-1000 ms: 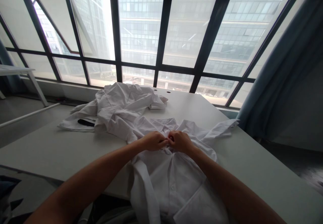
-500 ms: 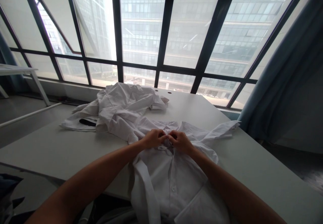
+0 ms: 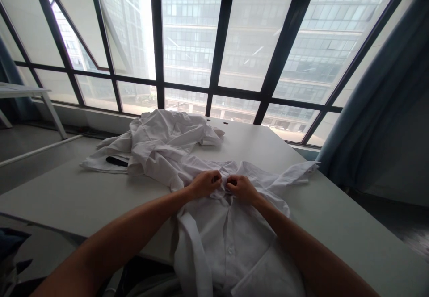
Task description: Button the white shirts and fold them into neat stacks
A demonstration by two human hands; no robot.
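Gripping the front of the white shirt below its collar, the left hand and right hand are curled closed on the cloth, just beside each other. The shirt spreads across the table's near edge, one sleeve reaching the right edge; crumpled white clothing lies toward the far edge.

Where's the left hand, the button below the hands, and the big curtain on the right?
Left hand point(image 3: 205, 184): head view, back of the hand.
Button point(image 3: 230, 251): head view, its middle.
Big curtain point(image 3: 378, 109): head view, its hanging cloth.
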